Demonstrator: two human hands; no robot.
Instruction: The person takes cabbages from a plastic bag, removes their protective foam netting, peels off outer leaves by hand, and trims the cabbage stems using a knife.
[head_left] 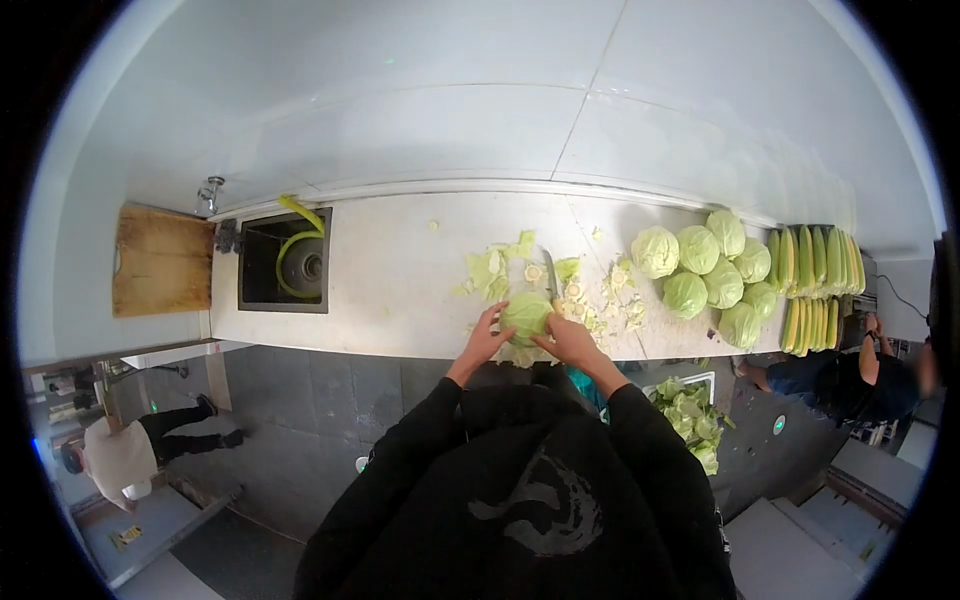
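Cabbage (pixel 525 320) at near edge of counter (pixel 400 265), cupped between left hand (pixel 487 333) and right hand (pixel 572 343); knife (pixel 550 272) just beyond, perhaps touching the right hand, unclear. Risks: loosened grip, roll to floor (pixel 300 400); careless reach across knife, cut fingers

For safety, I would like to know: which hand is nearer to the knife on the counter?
The right. The right hand, on the held cabbage, is just below the knife in the picture. The left hand is on the cabbage's opposite side, farther left.
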